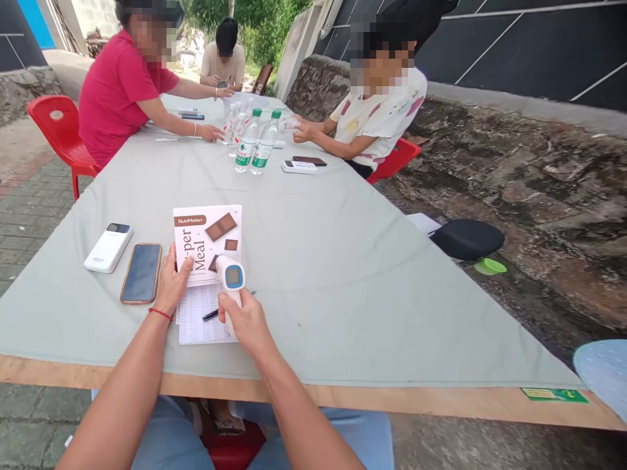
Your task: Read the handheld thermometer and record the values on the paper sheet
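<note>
Lower centre: flat, printed paper sheets (192, 326) beneath a slim black pen (210, 315). Above, a smooth white plastic infrared thermometer (234, 277), its handle gripped by the right hand (249, 328), fingers curled. Left of centre, the left hand (173, 279), thumb across the front, grips a rectangular NutriMotion box (223, 227). Upper centre: clear, green-capped bottles (248, 145).

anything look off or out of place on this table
Nothing looks spilled or damaged on the table. One mild oddity: the right hand holds what looks like a thermometer, seemingly pointed toward the NutriMotion box rather than a person. A pen also lies slantwise across the printed sheets.
</note>
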`<state>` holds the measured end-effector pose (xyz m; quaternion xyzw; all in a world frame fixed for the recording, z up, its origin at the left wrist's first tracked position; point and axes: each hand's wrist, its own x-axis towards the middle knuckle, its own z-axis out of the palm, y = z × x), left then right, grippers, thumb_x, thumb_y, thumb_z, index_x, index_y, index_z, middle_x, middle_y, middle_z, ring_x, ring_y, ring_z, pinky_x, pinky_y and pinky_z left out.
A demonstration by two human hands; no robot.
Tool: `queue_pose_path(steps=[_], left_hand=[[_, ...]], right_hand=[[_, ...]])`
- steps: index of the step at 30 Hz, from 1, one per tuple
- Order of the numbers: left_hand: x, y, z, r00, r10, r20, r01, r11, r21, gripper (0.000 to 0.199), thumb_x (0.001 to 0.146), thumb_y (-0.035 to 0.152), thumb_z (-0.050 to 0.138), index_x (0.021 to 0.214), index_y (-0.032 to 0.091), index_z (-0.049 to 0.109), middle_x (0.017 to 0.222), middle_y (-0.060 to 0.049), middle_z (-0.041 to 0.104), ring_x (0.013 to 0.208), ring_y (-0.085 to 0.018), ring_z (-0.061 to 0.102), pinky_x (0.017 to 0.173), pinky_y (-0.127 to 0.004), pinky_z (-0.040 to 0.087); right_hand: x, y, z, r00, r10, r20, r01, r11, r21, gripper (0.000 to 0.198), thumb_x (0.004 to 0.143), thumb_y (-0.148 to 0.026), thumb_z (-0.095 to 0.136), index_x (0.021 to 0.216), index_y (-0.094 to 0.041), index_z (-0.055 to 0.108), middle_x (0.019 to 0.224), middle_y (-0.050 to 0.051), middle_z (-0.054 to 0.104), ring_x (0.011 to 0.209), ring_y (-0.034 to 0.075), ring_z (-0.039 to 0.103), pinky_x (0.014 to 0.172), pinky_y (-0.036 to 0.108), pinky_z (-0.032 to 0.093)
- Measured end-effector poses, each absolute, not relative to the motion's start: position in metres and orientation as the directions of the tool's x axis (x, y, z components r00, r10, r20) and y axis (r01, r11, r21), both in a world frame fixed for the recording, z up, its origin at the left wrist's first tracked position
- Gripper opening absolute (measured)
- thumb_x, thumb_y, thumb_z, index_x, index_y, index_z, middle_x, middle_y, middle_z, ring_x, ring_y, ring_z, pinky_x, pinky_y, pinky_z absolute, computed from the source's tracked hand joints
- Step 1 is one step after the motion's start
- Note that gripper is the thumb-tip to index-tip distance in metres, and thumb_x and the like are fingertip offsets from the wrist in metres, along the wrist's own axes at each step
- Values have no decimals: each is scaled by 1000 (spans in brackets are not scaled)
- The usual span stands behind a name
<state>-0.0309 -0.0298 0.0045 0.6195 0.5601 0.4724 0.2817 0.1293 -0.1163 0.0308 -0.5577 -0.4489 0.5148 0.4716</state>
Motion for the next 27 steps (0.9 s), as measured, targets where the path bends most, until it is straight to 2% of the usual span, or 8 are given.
queue_pose_path(steps=[8, 13, 17, 20, 22, 24, 27], left_hand=[[-32, -29, 14, -51, 957, 285, 398, -243, 885, 56, 89, 58, 47, 130, 21, 50, 123, -10, 63, 113, -27, 58, 97, -41, 45], [-32, -28, 17, -51, 957, 285, 399, -242, 884, 55, 88, 59, 47, 127, 20, 52, 122, -10, 63, 112, -27, 59, 95, -40, 47], [-35, -29, 20, -6, 950, 312, 447, -277, 851, 55, 88, 59, 45, 126, 19, 51, 122, -11, 63, 112, -27, 59, 94, -41, 47], [-40, -31, 23, 69, 949, 308, 575, -290, 765, 56, 88, 58, 48, 129, 20, 49, 124, -11, 62, 114, -30, 57, 96, -45, 44], [-44, -33, 26, 84, 963, 254, 662, -245, 709, 57, 85, 60, 51, 126, 21, 52, 122, -11, 64, 113, -32, 57, 94, -48, 44], [-45, -36, 28, 70, 978, 197, 709, -188, 679, 56, 82, 63, 54, 119, 21, 57, 116, -11, 66, 108, -34, 58, 89, -48, 47], [-44, -41, 27, 32, 988, 152, 688, -132, 714, 56, 77, 66, 58, 110, 21, 60, 106, -11, 69, 92, -31, 63, 78, -43, 50]], right_hand=[[142, -147, 88, 108, 992, 64, -49, 70, -996, 31, 84, -49, 54, 87, -19, 58, 67, -2, 55, 59, 13, 48, 53, 25, 39], [148, -164, 109, 113, 986, 120, -69, 128, -989, 28, 87, -47, 54, 89, -19, 60, 69, -1, 56, 62, 13, 49, 54, 24, 41], [157, -166, 114, 123, 982, 143, -14, 146, -989, 29, 88, -46, 53, 90, -19, 62, 74, 0, 60, 65, 13, 52, 56, 24, 42], [177, -150, 95, 184, 972, 144, 157, 115, -981, 36, 86, -49, 54, 105, -20, 63, 86, 3, 66, 73, 17, 57, 62, 27, 44], [201, -131, 68, 294, 941, 166, 357, 53, -933, 48, 80, -50, 57, 119, -21, 59, 99, 6, 67, 83, 22, 59, 69, 32, 46], [229, -113, 34, 396, 900, 184, 570, -83, -818, 54, 74, -48, 60, 122, -21, 59, 105, 9, 67, 89, 26, 59, 71, 36, 45], [272, -94, -13, 386, 900, 204, 785, -204, -585, 48, 74, -42, 60, 118, -22, 61, 101, 11, 68, 88, 29, 59, 73, 38, 43]])
